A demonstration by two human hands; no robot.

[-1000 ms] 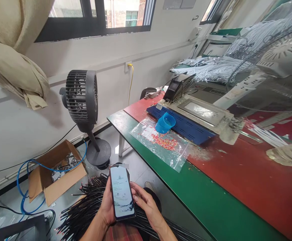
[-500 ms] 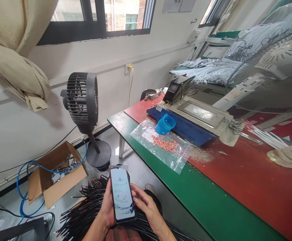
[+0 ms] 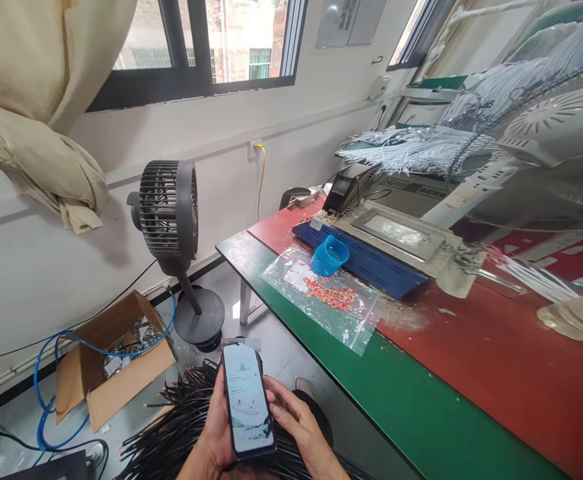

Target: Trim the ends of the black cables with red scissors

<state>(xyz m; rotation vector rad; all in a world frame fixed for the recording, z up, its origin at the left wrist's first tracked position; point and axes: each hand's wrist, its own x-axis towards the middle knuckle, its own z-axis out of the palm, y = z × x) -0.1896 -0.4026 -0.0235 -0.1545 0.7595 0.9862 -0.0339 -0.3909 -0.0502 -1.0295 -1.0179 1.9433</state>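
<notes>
A phone (image 3: 249,403) with a lit, pale screen is held upright at the bottom centre. My left hand (image 3: 217,427) is wrapped round its left side and back. Beside the phone's right edge is my right hand (image 3: 294,415), its fingers bent toward the phone and partly spread, with nothing seen in them. Below both hands lies a thick bundle of black cables (image 3: 171,427).
A green and red table (image 3: 471,380) fills the right, bearing a blue cup (image 3: 329,256), a plastic bag (image 3: 356,330) with small red and yellow pieces, and a blue machine (image 3: 371,267). A fan (image 3: 169,217) and a cardboard box (image 3: 136,370) stand left.
The whole view has shifted slightly, so that most things sit a little lower in the picture. Both hands and the phone keep nearly the same pose.
</notes>
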